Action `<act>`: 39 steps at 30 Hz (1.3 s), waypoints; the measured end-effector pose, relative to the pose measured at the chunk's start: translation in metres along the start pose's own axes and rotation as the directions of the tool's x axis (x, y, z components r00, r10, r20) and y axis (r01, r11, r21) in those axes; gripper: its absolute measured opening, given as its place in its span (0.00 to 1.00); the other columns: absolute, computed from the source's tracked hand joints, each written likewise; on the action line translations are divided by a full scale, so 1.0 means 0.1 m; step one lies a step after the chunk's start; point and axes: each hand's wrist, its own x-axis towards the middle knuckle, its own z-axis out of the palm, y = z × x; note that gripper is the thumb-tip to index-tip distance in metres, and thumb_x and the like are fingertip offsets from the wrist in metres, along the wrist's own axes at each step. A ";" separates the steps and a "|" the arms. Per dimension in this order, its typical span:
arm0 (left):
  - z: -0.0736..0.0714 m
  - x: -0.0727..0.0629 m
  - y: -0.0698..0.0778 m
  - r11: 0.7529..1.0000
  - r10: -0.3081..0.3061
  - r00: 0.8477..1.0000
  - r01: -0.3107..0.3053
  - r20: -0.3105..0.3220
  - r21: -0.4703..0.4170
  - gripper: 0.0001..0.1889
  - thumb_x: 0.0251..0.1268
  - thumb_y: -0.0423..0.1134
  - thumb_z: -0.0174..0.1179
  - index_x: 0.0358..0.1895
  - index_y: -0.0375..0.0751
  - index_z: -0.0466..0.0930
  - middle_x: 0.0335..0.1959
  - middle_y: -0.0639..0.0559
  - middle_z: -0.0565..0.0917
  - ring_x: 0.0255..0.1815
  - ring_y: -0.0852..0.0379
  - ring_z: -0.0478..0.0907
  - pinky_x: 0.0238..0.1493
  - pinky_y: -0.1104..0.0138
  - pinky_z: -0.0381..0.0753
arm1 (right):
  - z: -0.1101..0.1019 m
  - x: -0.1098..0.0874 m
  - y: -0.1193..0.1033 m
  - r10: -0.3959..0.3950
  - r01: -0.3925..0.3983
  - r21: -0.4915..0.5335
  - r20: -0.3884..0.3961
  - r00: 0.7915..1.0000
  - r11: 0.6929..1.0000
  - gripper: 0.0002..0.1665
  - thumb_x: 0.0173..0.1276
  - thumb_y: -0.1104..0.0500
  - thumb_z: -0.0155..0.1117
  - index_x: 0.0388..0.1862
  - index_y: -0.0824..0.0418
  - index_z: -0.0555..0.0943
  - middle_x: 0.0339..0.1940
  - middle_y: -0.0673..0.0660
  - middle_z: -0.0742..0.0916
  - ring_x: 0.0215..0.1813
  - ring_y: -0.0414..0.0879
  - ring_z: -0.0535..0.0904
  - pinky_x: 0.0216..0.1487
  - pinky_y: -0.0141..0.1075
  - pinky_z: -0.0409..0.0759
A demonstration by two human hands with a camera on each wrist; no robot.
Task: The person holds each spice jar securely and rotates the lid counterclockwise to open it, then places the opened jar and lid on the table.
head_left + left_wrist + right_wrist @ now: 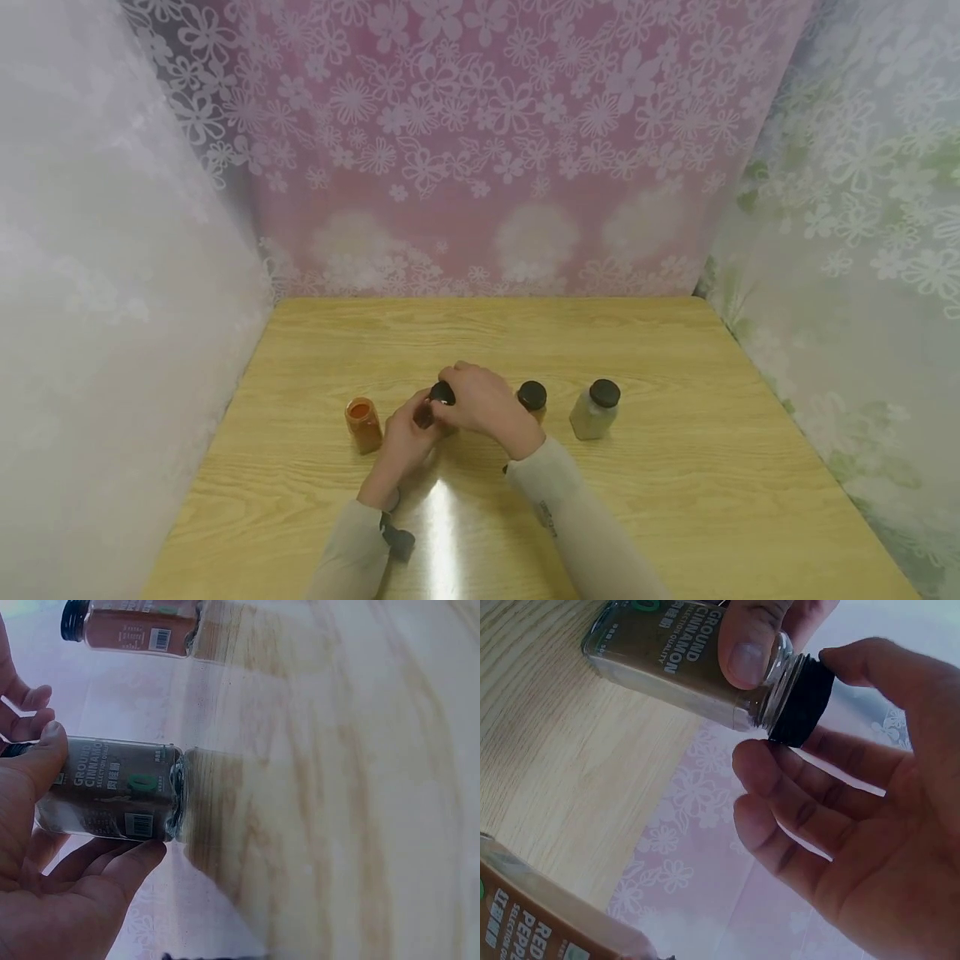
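Note:
A clear glass jar of ground cinnamon (120,787) stands upright on the table in my left hand (408,440), its thumb and fingers on opposite sides of the glass. At the top of this jar is a black cap (804,701). My right hand (486,403) reaches over from the right and pinches the cap between thumb and fingers. Glass threads show just below the cap in the right wrist view. In the head view, the hands hide most of the jar.
Left of the hands stands an uncapped jar (365,427) with orange-red contents. To the right are a black-capped red pepper jar (532,919), partly behind the right hand in the head view, and a black-capped jar of pale powder (592,415). Patterned curtains (480,167) surround the wooden table (675,500).

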 end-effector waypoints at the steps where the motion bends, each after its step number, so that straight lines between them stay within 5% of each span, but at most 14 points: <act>1: 0.00 0.00 0.00 1.000 -0.001 1.000 0.001 -0.001 0.002 0.25 0.68 0.31 0.70 0.68 0.39 0.80 0.53 0.35 0.89 0.57 0.41 0.87 0.60 0.52 0.88 | 0.00 0.00 0.00 -0.010 0.010 0.003 0.007 1.000 1.000 0.22 0.75 0.46 0.65 0.61 0.57 0.83 0.48 0.55 0.86 0.39 0.45 0.80 0.38 0.37 0.81; 8: 0.01 0.00 -0.01 1.000 0.001 1.000 -0.001 0.010 -0.004 0.25 0.69 0.32 0.69 0.68 0.39 0.80 0.58 0.34 0.88 0.60 0.39 0.87 0.63 0.51 0.87 | 0.02 0.01 0.02 -0.005 0.006 -0.003 0.022 1.000 1.000 0.32 0.76 0.41 0.64 0.73 0.54 0.78 0.58 0.57 0.85 0.47 0.50 0.86 0.43 0.44 0.86; 13: 0.01 -0.02 -0.02 0.999 -0.003 1.000 0.004 0.030 -0.046 0.24 0.70 0.33 0.70 0.68 0.40 0.80 0.62 0.37 0.86 0.63 0.39 0.85 0.64 0.54 0.86 | 0.03 0.00 0.00 0.034 -0.035 -0.024 -0.011 0.999 0.999 0.33 0.74 0.33 0.66 0.63 0.56 0.82 0.50 0.55 0.86 0.38 0.47 0.84 0.32 0.38 0.82; 17: 0.00 0.00 -0.01 0.999 -0.008 1.000 0.008 0.017 -0.046 0.23 0.70 0.31 0.69 0.67 0.41 0.80 0.61 0.36 0.86 0.64 0.39 0.84 0.65 0.53 0.85 | 0.02 0.01 0.00 -0.014 0.014 -0.026 -0.027 1.000 1.000 0.25 0.76 0.41 0.67 0.58 0.57 0.83 0.47 0.54 0.85 0.36 0.44 0.81 0.32 0.34 0.80; 21: 0.00 0.03 -0.02 0.999 -0.019 1.000 0.019 0.001 -0.030 0.24 0.68 0.30 0.68 0.67 0.42 0.81 0.60 0.35 0.87 0.62 0.39 0.85 0.65 0.50 0.85 | 0.00 0.01 0.00 -0.068 0.067 -0.031 -0.024 0.997 0.997 0.24 0.76 0.47 0.67 0.64 0.56 0.82 0.50 0.55 0.84 0.39 0.45 0.81 0.37 0.36 0.82; 25: 0.00 0.02 -0.03 0.999 -0.030 0.999 0.030 0.010 -0.041 0.24 0.69 0.30 0.69 0.67 0.42 0.81 0.61 0.35 0.86 0.63 0.40 0.85 0.64 0.53 0.86 | 0.01 0.00 -0.01 -0.048 0.047 -0.069 -0.017 0.999 0.997 0.32 0.75 0.39 0.68 0.69 0.55 0.80 0.52 0.55 0.84 0.38 0.45 0.82 0.36 0.37 0.83; 29: 0.00 0.00 -0.03 0.998 -0.029 0.999 0.030 0.023 -0.062 0.24 0.69 0.31 0.70 0.67 0.43 0.81 0.63 0.38 0.86 0.64 0.41 0.84 0.65 0.57 0.85 | 0.03 0.01 -0.04 0.000 -0.003 -0.123 -0.026 1.000 0.992 0.34 0.74 0.32 0.65 0.60 0.58 0.82 0.44 0.54 0.84 0.32 0.43 0.80 0.30 0.35 0.80; 33: -0.01 0.00 -0.02 0.999 -0.006 1.000 0.007 0.019 -0.045 0.23 0.69 0.32 0.71 0.66 0.43 0.81 0.61 0.39 0.87 0.63 0.41 0.85 0.64 0.55 0.86 | 0.04 0.03 -0.05 0.003 -0.006 -0.133 -0.026 1.000 0.991 0.26 0.77 0.37 0.64 0.53 0.58 0.82 0.41 0.54 0.84 0.32 0.43 0.78 0.29 0.34 0.78; 39: 0.01 0.02 -0.01 0.999 -0.023 1.000 0.024 0.017 -0.024 0.24 0.68 0.30 0.69 0.66 0.42 0.81 0.60 0.34 0.86 0.63 0.38 0.84 0.64 0.51 0.86 | 0.03 0.02 -0.01 -0.046 0.046 -0.075 0.004 0.999 0.996 0.24 0.76 0.46 0.68 0.63 0.57 0.82 0.48 0.57 0.82 0.37 0.45 0.79 0.36 0.38 0.83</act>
